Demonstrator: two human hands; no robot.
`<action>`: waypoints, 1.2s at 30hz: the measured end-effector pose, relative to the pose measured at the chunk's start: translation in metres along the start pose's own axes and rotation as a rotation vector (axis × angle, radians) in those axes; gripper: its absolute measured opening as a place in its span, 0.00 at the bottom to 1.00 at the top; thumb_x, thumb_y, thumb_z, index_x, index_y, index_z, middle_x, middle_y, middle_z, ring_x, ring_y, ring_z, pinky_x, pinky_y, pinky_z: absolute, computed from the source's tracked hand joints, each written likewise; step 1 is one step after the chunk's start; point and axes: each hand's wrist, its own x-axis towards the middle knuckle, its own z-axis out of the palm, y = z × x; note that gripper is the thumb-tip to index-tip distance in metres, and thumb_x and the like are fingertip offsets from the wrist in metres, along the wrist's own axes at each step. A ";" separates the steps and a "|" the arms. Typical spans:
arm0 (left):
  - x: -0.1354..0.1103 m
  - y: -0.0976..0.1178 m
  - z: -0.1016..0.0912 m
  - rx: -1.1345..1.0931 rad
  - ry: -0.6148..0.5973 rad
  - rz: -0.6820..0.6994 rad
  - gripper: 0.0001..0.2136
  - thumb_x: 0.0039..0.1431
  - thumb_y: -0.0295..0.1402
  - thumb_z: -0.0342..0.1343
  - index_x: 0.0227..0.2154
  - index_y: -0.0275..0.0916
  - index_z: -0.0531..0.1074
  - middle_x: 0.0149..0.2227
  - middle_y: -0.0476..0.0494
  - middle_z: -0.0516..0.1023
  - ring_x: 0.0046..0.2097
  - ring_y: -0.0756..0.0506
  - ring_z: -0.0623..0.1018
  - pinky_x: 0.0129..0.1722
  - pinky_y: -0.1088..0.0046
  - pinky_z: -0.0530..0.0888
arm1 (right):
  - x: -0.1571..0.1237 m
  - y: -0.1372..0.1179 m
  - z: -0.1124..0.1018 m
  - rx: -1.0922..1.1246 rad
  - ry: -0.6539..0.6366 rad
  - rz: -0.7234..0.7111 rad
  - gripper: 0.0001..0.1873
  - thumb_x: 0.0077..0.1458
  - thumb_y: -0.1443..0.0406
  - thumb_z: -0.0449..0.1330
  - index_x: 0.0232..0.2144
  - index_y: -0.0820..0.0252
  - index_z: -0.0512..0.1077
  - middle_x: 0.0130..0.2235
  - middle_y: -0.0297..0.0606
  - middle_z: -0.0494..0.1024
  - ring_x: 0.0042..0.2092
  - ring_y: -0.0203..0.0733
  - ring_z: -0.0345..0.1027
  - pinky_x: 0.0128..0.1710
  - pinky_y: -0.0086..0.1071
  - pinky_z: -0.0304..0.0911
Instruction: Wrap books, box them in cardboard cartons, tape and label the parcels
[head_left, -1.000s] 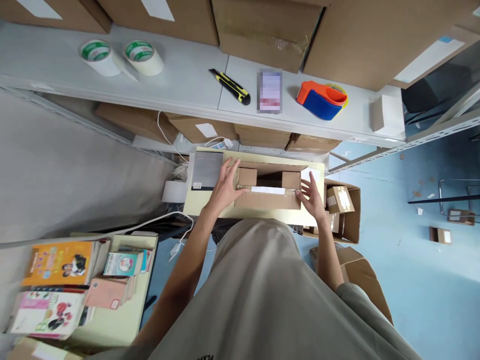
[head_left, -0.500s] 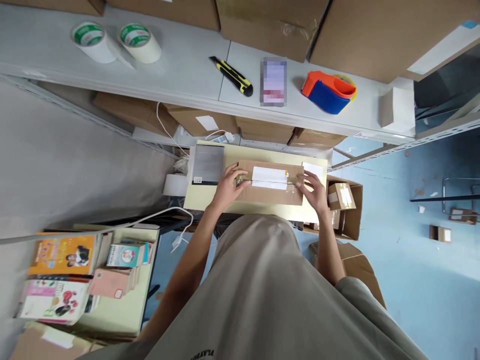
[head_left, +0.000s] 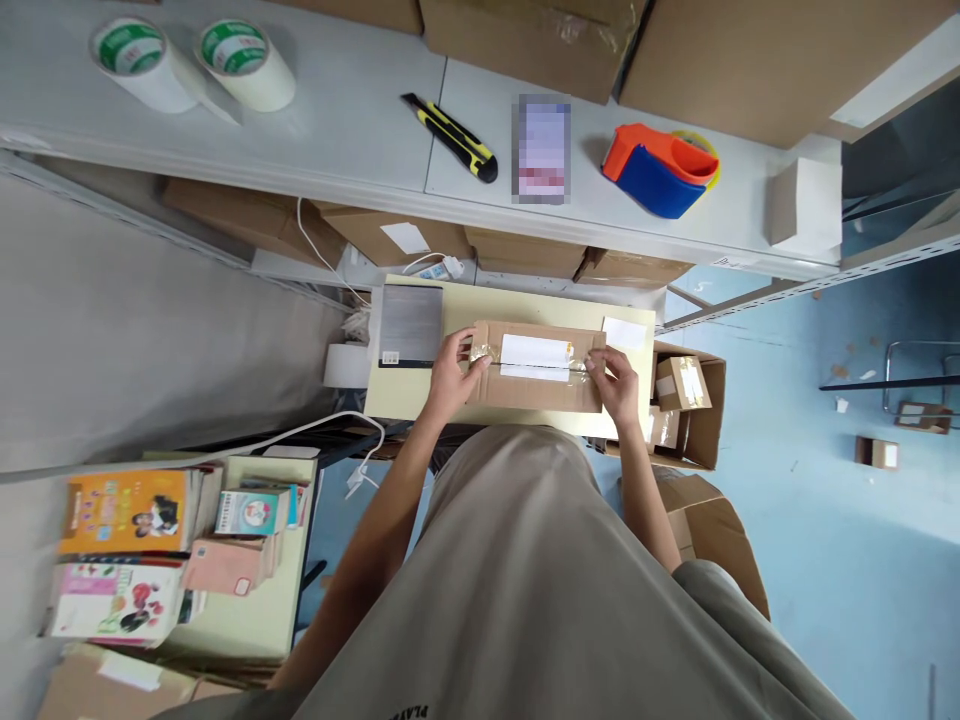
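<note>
A brown cardboard box [head_left: 537, 388] with closed flaps and a white label lies on a small pale yellow table [head_left: 409, 393] below me. My left hand [head_left: 450, 370] grips the box's left end, thumb on the top near the taped seam. At the right end, my right hand [head_left: 617, 384] curls its fingers over the top edge. Both hands press on the closed flaps.
A dark grey book [head_left: 409, 323] lies on the table left of the box. The white shelf [head_left: 360, 130] above holds two tape rolls [head_left: 195, 62], a yellow-black utility knife [head_left: 450, 135], an orange-blue tape dispenser [head_left: 660, 168] and a white box [head_left: 804, 205]. Stacked books [head_left: 142, 560] sit lower left; open cartons [head_left: 686, 400] stand right.
The box's flaps were open a second ago and now lie closed. Both hands moved from the flaps to gripping the box's ends.
</note>
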 end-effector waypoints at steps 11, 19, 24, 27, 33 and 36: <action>0.000 -0.006 0.000 -0.192 0.099 -0.125 0.29 0.64 0.49 0.73 0.63 0.43 0.80 0.62 0.34 0.87 0.57 0.36 0.89 0.59 0.56 0.87 | -0.006 -0.010 0.007 0.104 0.052 0.020 0.32 0.61 0.35 0.73 0.48 0.53 0.88 0.60 0.54 0.89 0.74 0.65 0.74 0.70 0.60 0.77; 0.008 0.007 -0.014 -0.204 0.126 -0.082 0.29 0.66 0.51 0.73 0.65 0.44 0.81 0.64 0.35 0.87 0.58 0.36 0.88 0.57 0.59 0.88 | -0.003 -0.040 -0.001 0.032 0.054 -0.052 0.30 0.67 0.36 0.70 0.52 0.51 0.89 0.61 0.51 0.89 0.75 0.63 0.74 0.69 0.57 0.80; 0.006 -0.015 0.004 -0.193 0.117 -0.121 0.30 0.65 0.53 0.72 0.65 0.43 0.81 0.64 0.32 0.86 0.60 0.35 0.87 0.59 0.57 0.87 | 0.005 -0.019 0.007 0.046 0.018 -0.013 0.36 0.62 0.31 0.69 0.50 0.52 0.89 0.61 0.54 0.88 0.74 0.64 0.74 0.69 0.58 0.79; 0.005 -0.024 0.011 -0.203 0.116 -0.123 0.31 0.66 0.53 0.71 0.66 0.44 0.80 0.65 0.32 0.86 0.61 0.36 0.87 0.59 0.58 0.87 | 0.008 -0.009 0.009 0.045 0.014 -0.028 0.37 0.63 0.30 0.68 0.51 0.52 0.89 0.62 0.54 0.88 0.75 0.64 0.73 0.72 0.60 0.76; 0.004 -0.022 0.008 -0.165 0.110 -0.104 0.34 0.67 0.60 0.69 0.66 0.44 0.79 0.64 0.31 0.85 0.61 0.35 0.87 0.61 0.54 0.86 | 0.006 -0.009 0.010 0.011 -0.007 -0.020 0.39 0.65 0.29 0.65 0.53 0.52 0.88 0.64 0.54 0.86 0.76 0.63 0.71 0.71 0.59 0.76; 0.009 -0.005 -0.002 -0.023 0.140 0.012 0.36 0.66 0.64 0.70 0.66 0.44 0.79 0.66 0.30 0.83 0.66 0.32 0.83 0.68 0.48 0.81 | 0.003 -0.022 0.005 -0.036 -0.017 -0.071 0.39 0.68 0.29 0.62 0.56 0.52 0.87 0.69 0.54 0.83 0.77 0.63 0.70 0.71 0.58 0.77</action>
